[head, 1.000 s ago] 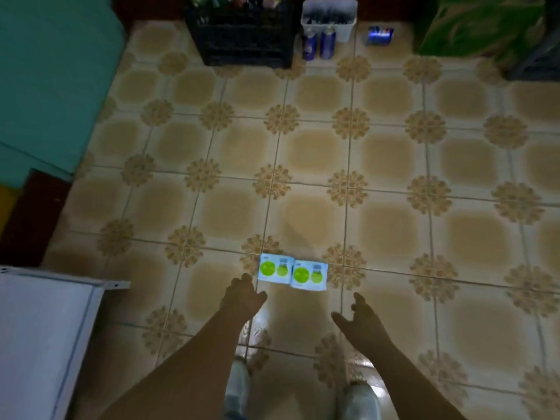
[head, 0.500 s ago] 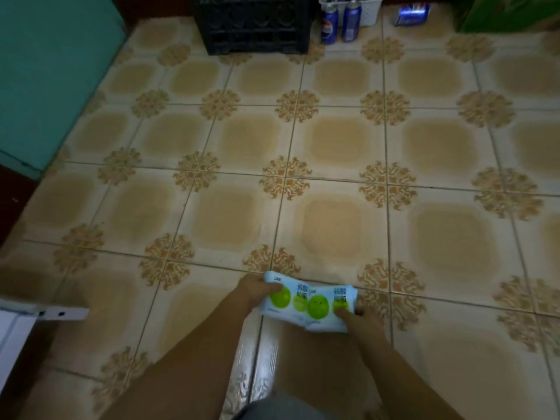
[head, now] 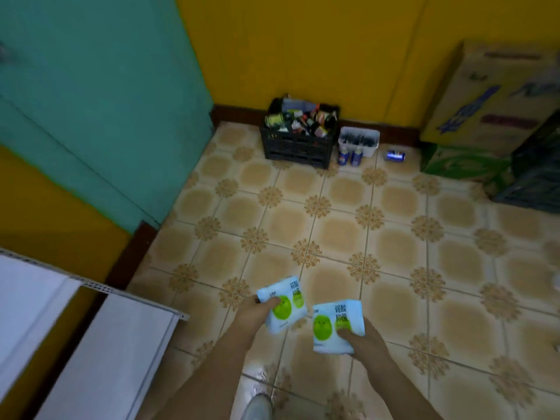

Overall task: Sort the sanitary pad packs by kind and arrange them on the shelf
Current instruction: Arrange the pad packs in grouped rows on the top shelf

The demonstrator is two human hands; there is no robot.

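Two white pad packs with green dots, same kind as far as I can tell: the left pack (head: 283,303) is gripped in the left hand (head: 257,310), the right pack (head: 336,325) in the right hand (head: 362,341), both held above the floor (head: 348,234), long sides running away from the body. The white shelf (head: 91,344) sits low to the left, so the left hand's nearer. Against the far wall, a black crate (head: 298,148) holds assorted jars and a small white bin (head: 359,140) holds something too blurry to name.

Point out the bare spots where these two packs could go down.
Free: the white shelf top at lower left, and the patterned tile floor ahead. Crowded: the far wall, with the black plastic crate, white tub and cardboard boxes.
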